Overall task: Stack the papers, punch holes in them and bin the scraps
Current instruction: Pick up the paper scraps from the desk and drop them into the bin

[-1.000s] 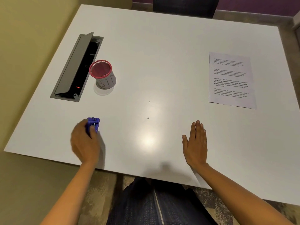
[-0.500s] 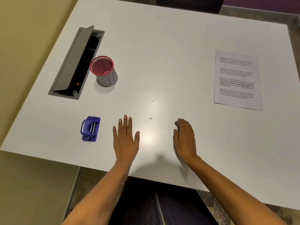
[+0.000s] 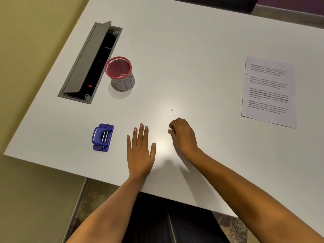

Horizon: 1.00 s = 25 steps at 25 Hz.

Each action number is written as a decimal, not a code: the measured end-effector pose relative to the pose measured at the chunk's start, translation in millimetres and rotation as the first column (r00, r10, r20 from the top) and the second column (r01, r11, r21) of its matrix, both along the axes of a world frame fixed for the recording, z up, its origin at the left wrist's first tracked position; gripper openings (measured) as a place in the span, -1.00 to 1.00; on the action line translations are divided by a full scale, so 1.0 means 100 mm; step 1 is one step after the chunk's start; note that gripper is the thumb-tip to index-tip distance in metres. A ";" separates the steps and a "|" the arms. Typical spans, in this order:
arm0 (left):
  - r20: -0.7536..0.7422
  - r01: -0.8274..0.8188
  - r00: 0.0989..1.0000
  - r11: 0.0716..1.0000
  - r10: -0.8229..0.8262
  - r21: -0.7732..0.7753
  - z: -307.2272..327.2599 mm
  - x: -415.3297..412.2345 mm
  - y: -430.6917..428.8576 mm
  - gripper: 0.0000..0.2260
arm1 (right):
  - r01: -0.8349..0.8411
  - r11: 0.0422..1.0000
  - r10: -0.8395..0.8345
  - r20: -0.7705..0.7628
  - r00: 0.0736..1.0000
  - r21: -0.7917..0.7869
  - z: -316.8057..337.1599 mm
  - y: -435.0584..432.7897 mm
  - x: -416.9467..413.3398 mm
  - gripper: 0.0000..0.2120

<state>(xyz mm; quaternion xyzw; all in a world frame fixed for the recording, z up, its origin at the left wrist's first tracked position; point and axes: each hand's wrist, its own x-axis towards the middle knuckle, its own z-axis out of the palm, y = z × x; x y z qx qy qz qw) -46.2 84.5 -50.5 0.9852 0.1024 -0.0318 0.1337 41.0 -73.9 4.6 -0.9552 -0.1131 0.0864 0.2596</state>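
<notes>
A stack of printed papers (image 3: pixel 269 92) lies flat at the table's right side, with punched holes on its left edge. The blue hole punch (image 3: pixel 102 137) sits near the front left, apart from both hands. A red-rimmed mesh bin (image 3: pixel 121 73) stands behind it with small white scraps inside. One tiny paper scrap (image 3: pixel 171 110) lies loose mid-table. My right hand (image 3: pixel 183 135) is curled, fingertips pinched on a second small scrap at the table surface. My left hand (image 3: pixel 140 151) rests flat on the table, fingers spread, holding nothing.
A grey cable hatch (image 3: pixel 89 62) stands open in the white table (image 3: pixel 192 50) just left of the bin. The table's front edge runs close under my wrists. A dark chair back shows at the far side.
My left hand let go of the hole punch and moved right to lie flat. My right hand slid left and forward, then curled its fingers over the nearer scrap.
</notes>
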 end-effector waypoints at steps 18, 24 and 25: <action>0.027 -0.003 1.000 1.000 0.003 -0.008 0.03 0.01 -0.01 -0.44 | 0.147 0.988 -0.155 -0.292 0.944 -0.050 0.14 0.09 0.20 -0.91; 0.012 -0.010 1.000 1.000 0.011 -0.015 0.03 0.01 -0.02 -0.44 | 0.734 0.570 -0.376 -0.677 0.632 0.369 0.19 -0.17 0.17 -0.85; 0.011 -0.011 1.000 1.000 0.011 -0.011 0.03 0.01 -0.02 -0.44 | 0.750 0.543 -0.368 -0.695 0.617 0.378 0.18 -0.20 0.18 -0.87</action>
